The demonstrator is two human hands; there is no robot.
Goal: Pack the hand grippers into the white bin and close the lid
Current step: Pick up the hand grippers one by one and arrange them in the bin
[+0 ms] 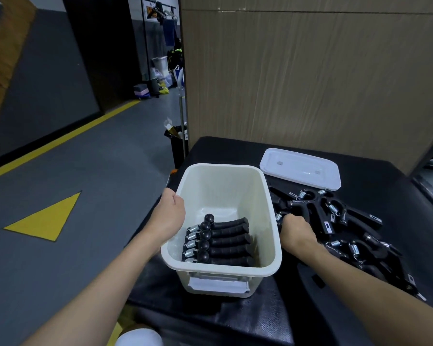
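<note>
Black bench (260, 320): left grip (169, 216) holds the white bin (223, 191) rim; right grip (295, 228) grasps a stiff, probably heavy hand gripper (301, 207) by its handle.

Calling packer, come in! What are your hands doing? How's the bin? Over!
Left hand grips white bin rim. Right hand grips a hand gripper in the loose pile. One row packed; lid off, beyond the pile. Bin mouth unblocked.

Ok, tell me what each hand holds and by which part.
The left hand grips the white bin by its left rim. The right hand grips a hand gripper in the pile, apparently by a handle.
</note>
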